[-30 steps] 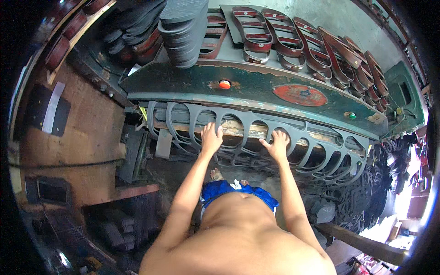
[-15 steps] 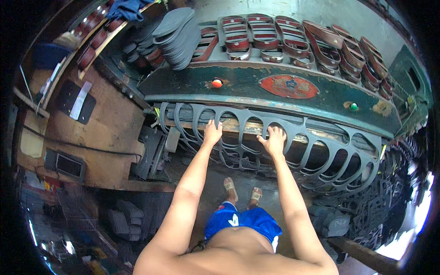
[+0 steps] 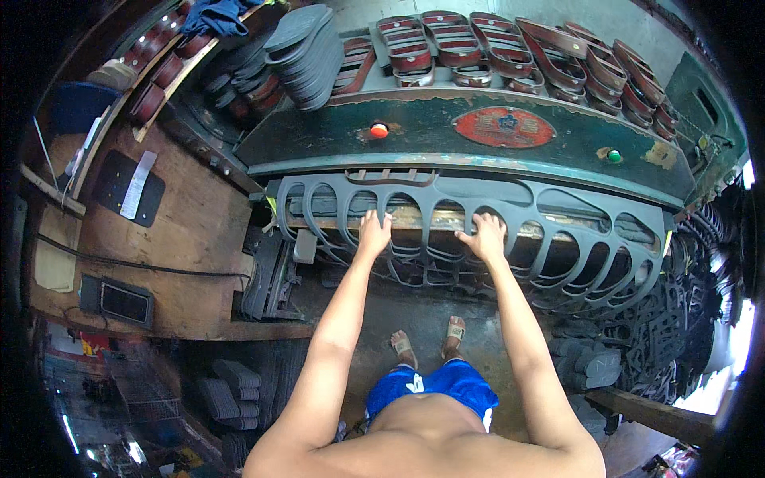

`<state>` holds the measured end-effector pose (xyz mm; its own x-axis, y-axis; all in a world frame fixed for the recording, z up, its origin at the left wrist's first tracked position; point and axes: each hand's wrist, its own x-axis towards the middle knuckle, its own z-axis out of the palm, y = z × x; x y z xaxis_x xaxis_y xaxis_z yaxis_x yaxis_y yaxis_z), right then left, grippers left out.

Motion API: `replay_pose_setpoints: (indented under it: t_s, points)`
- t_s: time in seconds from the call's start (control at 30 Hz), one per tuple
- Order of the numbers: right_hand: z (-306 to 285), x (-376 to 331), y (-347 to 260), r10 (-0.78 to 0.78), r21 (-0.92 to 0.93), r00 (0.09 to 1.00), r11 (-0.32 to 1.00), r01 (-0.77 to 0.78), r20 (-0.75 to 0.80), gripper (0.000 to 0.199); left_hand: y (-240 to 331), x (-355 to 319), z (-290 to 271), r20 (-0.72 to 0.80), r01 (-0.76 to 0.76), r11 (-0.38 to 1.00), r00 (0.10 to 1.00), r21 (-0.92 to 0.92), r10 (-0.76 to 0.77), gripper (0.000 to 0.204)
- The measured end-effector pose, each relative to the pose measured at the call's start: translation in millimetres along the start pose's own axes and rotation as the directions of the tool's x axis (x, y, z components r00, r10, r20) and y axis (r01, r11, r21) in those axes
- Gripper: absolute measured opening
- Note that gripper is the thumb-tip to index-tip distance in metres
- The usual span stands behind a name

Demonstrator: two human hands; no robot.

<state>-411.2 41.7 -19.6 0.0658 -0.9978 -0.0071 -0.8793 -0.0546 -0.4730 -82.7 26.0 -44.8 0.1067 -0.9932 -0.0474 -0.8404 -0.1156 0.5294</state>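
A dark grey rubber-like sheet (image 3: 478, 190), punched with rows of sole-shaped holes, comes out from a green press and hangs over its front edge. My left hand (image 3: 372, 237) grips the webbing between holes left of centre, fingers curled over it. To the right, my right hand (image 3: 486, 237) holds another strip of the webbing, thumb pointing left and fingers partly hidden at the holes. Behind the hands, a sole-shaped cutting die (image 3: 386, 174) with crossbars lies on the sheet, partly under the press beam (image 3: 319, 143).
Several red-brown cutting dies (image 3: 405, 49) rest along the press top beside a stack of grey soles (image 3: 301, 60). The beam carries a red button (image 3: 379, 130) and a green button (image 3: 614, 155). A wooden bench (image 3: 199, 239) stands left; dark scrap webbing (image 3: 645, 342) is heaped right.
More of the sheet shows at the press's front, and the cutting die has come into view under the beam. Both hands stay on the webbing; my right foot has shifted.
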Motion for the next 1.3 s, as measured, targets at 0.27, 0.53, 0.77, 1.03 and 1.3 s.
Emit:
replay_pose_setpoints:
  t_s: [0.27,0.53,0.77,1.03,1.3]
  points:
    - [-45,-76,-27,0.011,-0.035,0.961,0.999,-0.002,0.276,0.069,-3,-105,-36,0.027,-0.104,0.988,0.994,-0.113,0.108,0.040]
    - [-85,-62,-121,-0.377,0.163,0.837,0.926,0.340,0.396,0.056,-20,-136,-134,0.564,0.093,0.973,0.825,-0.212,0.044,0.043]
    - [-1,-34,-155,-0.741,-0.009,0.605,0.630,0.776,0.291,0.039,-52,-47,-134,-0.090,0.118,0.429,0.895,-0.896,-0.436,0.050]
    - [-29,8,-160,-0.626,0.454,0.591,0.778,0.434,0.509,0.039,-82,-49,-93,-0.180,0.094,0.522,0.875,-0.848,-0.449,0.045]
    - [-56,37,-119,-0.575,0.429,0.443,-0.171,-0.887,0.688,0.059,-79,-45,-93,-0.138,0.123,0.472,0.866,-0.873,-0.481,0.046]
